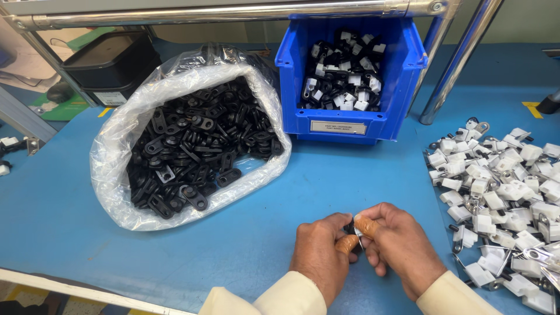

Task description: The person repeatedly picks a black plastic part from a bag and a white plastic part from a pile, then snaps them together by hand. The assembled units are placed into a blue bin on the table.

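A small black-and-white part [354, 229] sits pinched between both thumbs just above the blue table [256, 233], the left hand [319, 251] and right hand [402, 245] each closed in a tight grip on it. Pressing squarely should seat it best; black links [192, 146] and white clips [501, 192] lie alongside.

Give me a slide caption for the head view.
Both hands press small parts together between bag of black brackets and white clips.
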